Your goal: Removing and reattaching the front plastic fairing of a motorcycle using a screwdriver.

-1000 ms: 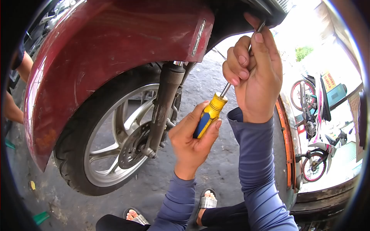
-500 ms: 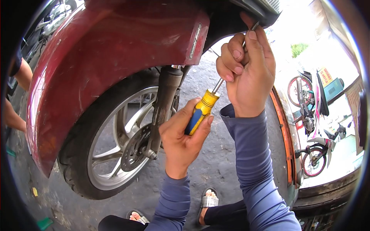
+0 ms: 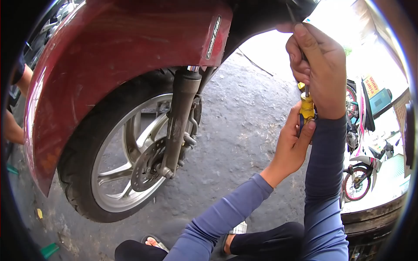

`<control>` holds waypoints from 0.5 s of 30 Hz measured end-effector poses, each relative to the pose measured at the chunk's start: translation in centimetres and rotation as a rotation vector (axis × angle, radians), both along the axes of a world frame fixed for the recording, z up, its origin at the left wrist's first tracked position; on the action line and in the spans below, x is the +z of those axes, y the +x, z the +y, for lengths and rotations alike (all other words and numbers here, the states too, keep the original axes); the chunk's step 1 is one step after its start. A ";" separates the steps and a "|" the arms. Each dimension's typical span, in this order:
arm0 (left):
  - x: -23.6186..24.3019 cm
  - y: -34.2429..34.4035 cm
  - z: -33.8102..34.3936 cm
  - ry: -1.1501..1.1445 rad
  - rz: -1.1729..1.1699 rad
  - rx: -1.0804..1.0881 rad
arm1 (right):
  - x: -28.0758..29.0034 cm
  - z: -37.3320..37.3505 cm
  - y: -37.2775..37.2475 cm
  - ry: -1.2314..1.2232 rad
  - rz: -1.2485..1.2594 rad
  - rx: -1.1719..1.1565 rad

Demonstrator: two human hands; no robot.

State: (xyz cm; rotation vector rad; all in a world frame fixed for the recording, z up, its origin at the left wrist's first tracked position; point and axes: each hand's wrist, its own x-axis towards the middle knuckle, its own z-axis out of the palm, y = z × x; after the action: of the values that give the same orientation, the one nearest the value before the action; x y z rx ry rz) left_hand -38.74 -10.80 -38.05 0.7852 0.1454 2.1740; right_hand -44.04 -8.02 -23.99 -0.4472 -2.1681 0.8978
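Observation:
The yellow and blue handle of a screwdriver [image 3: 307,104] is gripped in my left hand [image 3: 288,145], near the inside of my right wrist. My right hand [image 3: 323,65] is closed around the screwdriver's metal shaft. The shaft runs upward past my right thumb to the underside of a motorbike's black plastic panel [image 3: 257,15]. Shadow there hides what the tip touches. To the left of my hands is the bike's red body panel [image 3: 126,39], above the front tyre [image 3: 74,178] and the fork leg [image 3: 183,104].
At the far left edge another person's arm [image 3: 26,80] shows beside the red panel. A second motorbike [image 3: 357,182] stands at the right. Grey rough floor [image 3: 235,143] lies below my arms, with a green piece [image 3: 50,251] at lower left. My sandalled foot [image 3: 152,242] is at the bottom.
Both hands have moved right with the screwdriver, which is now more upright. My left hand has also risen and come close to my right wrist. The motorbike sits slightly further left in view.

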 end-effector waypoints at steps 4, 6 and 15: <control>-3.3 -0.3 -1.7 -0.235 0.110 0.290 | -2.9 -0.5 -0.4 -0.180 0.098 0.139; -4.1 -1.1 -3.0 -0.304 0.082 0.345 | -3.2 -0.8 -0.2 -0.212 0.095 0.176; -5.1 -7.9 -7.5 -0.416 0.326 0.723 | -5.2 -2.6 -2.7 -0.360 0.437 0.312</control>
State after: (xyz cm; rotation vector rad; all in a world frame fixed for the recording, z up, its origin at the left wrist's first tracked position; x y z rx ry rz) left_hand -46.62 -18.32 -43.10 0.9224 1.1619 2.5061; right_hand -46.75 -10.67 -29.19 -0.0630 -1.7001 1.4237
